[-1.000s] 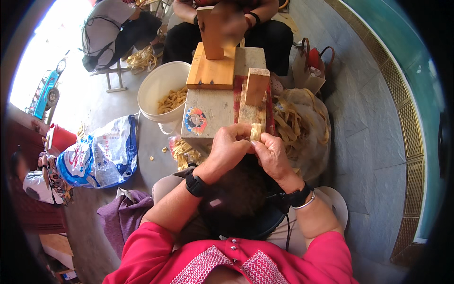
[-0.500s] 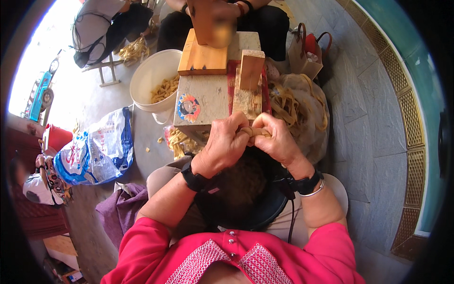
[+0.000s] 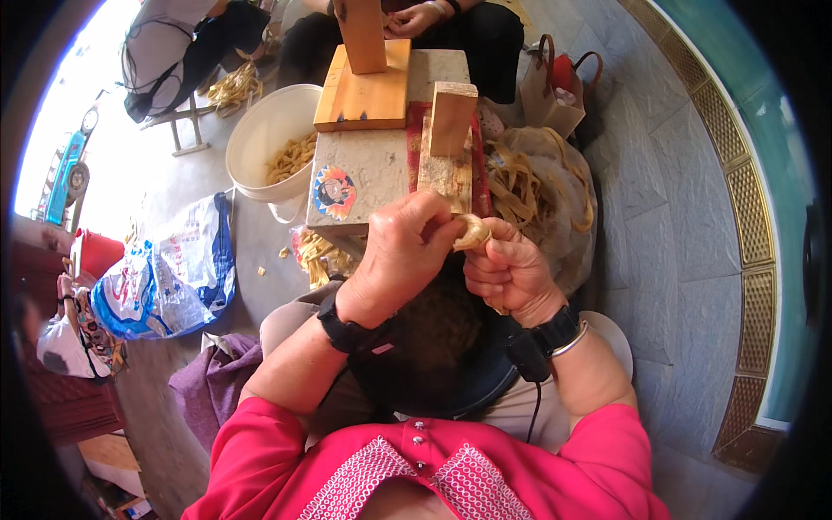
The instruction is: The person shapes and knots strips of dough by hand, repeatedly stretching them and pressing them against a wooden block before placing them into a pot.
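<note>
Between my two hands is a pale golden pliable strip (image 3: 473,232), bent into a loop or knot; its material is hard to tell. My left hand (image 3: 406,247) is closed, pinching the loop's left side with thumb and forefinger. My right hand (image 3: 511,270) is closed around the strip, fingers curled, with a short end showing below them. Both hands are just in front of a wooden stand (image 3: 448,178) with an upright block. Under my forearms, a black basin (image 3: 433,394) rests on my lap, its contents dark and indistinct.
A pale table (image 3: 368,160) carries another wooden stand (image 3: 362,87). Left of it are a white bucket (image 3: 247,143) of short golden pieces and a plastic bag (image 3: 186,269). Long strips (image 3: 520,182) fill a clear bag at right. Another person's hand (image 3: 416,19) is beyond the table.
My hands have turned and my right hand has dropped slightly, so the strip's loop now shows more openly. Across the table, the other person's hands have shifted.
</note>
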`<action>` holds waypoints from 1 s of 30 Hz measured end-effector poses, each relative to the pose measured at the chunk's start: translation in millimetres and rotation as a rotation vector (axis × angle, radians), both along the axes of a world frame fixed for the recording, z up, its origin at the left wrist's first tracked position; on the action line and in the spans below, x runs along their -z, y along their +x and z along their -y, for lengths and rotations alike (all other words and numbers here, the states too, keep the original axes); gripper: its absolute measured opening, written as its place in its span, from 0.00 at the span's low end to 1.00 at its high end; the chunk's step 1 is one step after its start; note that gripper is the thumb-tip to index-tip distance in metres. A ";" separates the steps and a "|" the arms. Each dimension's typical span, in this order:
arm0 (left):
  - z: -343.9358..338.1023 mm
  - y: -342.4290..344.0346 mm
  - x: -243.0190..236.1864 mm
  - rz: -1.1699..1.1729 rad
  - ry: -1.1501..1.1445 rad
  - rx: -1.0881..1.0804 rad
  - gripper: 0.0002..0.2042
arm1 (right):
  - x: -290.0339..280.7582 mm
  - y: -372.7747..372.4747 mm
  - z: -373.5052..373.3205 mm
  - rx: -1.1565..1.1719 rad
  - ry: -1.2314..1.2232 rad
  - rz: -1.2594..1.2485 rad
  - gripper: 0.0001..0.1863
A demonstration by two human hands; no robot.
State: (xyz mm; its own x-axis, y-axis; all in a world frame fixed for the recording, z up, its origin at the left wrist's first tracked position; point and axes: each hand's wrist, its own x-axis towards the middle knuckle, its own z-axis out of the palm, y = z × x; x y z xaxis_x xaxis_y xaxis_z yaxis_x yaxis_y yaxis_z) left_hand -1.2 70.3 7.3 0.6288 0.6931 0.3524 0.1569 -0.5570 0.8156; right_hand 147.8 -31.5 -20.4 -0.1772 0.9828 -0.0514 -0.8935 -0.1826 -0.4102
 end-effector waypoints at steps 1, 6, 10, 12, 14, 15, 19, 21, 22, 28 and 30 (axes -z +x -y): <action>-0.4 1.3 6.3 0.030 0.107 -0.024 0.04 | -0.6 -5.1 -1.6 0.052 -0.033 0.028 0.07; 2.7 -7.3 -6.5 -0.155 0.064 0.224 0.11 | -9.5 -7.2 -8.0 0.159 -0.043 0.358 0.06; -4.9 -8.6 -4.6 -0.339 0.228 0.158 0.20 | -17.8 -8.7 -9.5 0.165 -0.062 0.755 0.06; -2.9 -7.4 -6.5 -0.294 0.213 0.124 0.21 | -17.8 -7.0 -8.5 0.150 -0.077 0.800 0.07; -3.5 -8.5 -1.6 -0.247 0.232 0.134 0.21 | -15.6 -4.1 -7.2 0.134 -0.060 0.784 0.07; -4.2 -8.4 0.2 -0.192 0.154 0.189 0.21 | -14.1 -3.2 -6.9 0.124 -0.052 0.773 0.08; -13.9 -12.9 -11.3 -0.045 -0.567 0.485 0.20 | -20.3 0.3 -4.3 0.234 0.037 0.627 0.08; -18.3 -24.8 -14.2 0.144 -1.046 0.602 0.21 | -35.0 8.9 1.7 0.243 0.107 0.956 0.07; -18.4 -27.5 -14.1 0.197 -1.103 0.628 0.21 | -41.1 15.0 6.0 0.248 0.140 1.119 0.07; -33.0 -29.7 -21.6 -0.172 -0.630 0.534 0.22 | -34.5 28.3 6.0 0.275 0.079 1.182 0.05; -33.8 -29.7 -11.0 -0.266 -0.306 0.386 0.16 | -28.7 26.8 4.9 0.283 0.077 1.242 0.05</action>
